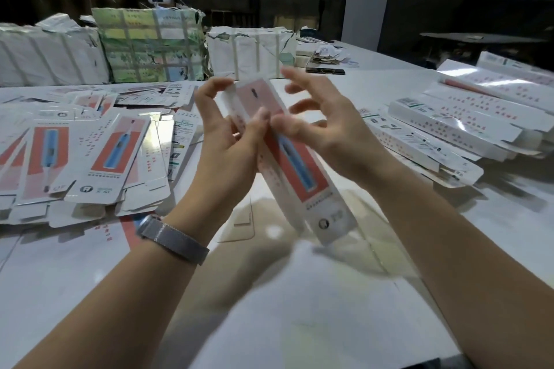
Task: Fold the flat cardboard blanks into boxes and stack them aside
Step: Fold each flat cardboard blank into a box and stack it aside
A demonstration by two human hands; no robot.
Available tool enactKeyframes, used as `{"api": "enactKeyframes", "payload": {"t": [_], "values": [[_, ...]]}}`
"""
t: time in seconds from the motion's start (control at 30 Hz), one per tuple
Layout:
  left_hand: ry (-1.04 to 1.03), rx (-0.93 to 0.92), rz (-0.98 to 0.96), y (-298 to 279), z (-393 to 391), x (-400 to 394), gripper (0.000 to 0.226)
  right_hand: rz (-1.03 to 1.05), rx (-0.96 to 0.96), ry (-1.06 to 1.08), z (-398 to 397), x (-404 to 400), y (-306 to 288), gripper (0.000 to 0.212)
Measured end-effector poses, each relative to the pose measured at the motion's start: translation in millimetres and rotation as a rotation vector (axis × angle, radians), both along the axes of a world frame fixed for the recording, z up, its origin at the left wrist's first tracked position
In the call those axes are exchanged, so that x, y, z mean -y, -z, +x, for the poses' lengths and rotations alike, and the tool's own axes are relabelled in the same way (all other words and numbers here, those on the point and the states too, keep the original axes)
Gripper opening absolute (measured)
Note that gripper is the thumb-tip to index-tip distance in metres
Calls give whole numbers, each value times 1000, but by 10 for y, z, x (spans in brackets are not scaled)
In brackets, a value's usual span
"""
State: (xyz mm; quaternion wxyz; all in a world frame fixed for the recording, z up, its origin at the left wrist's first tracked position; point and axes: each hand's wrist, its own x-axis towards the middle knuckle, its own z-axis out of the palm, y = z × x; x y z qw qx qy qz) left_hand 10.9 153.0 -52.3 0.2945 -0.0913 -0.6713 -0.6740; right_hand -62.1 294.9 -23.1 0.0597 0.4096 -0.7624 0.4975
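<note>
Left hand [221, 141] grips the long box [287, 159] above the table's [299, 323] middle, fingers pinching its upper end. Right hand [326, 129] hovers alongside, fingers spread, blurred. Flat blanks [99, 156] heap left; folded boxes [455, 126] stack right.

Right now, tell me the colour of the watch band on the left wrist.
Silver-grey mesh watch band, clearest in the head view.

Bare forearms, no sleeves; left wrist wears silver mesh band [172, 241], probably watch strap.
</note>
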Motion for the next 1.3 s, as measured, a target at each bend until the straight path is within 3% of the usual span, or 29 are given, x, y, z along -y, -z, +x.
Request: {"api": "enactKeyframes", "payload": {"t": [0.13,0.23,0.3,0.4,0.5,0.63,0.73,0.9,1.13,1.3], "values": [[30,34,161,-9,-21,23,29,208,-250,46,57,22,26,88],[60,89,108,10,-54,41,21,221,-327,215,3,-92,-78,89],[-86,136,-74,60,-80,71,29,291,-286,383,-103,-232,-163,78],[-253,227,-422,172,-130,128,37,621,-161,625,-335,-453,-202,50],[-359,415,-772,265,-151,177,45,822,5,661,-506,-539,-158,32],[-389,684,-1034,342,-99,160,61,774,-20,711,-634,-531,-74,23],[-407,701,-1044,356,-104,190,64,749,-126,760,-648,-517,-18,31],[-455,614,-1067,308,-102,257,52,664,-240,746,-589,-420,45,37],[-463,455,-1204,197,-60,209,56,307,-366,459,-320,-108,102,25],[-566,109,-894,18,-52,218,62,165,-307,312,-189,47,175,33]]}}
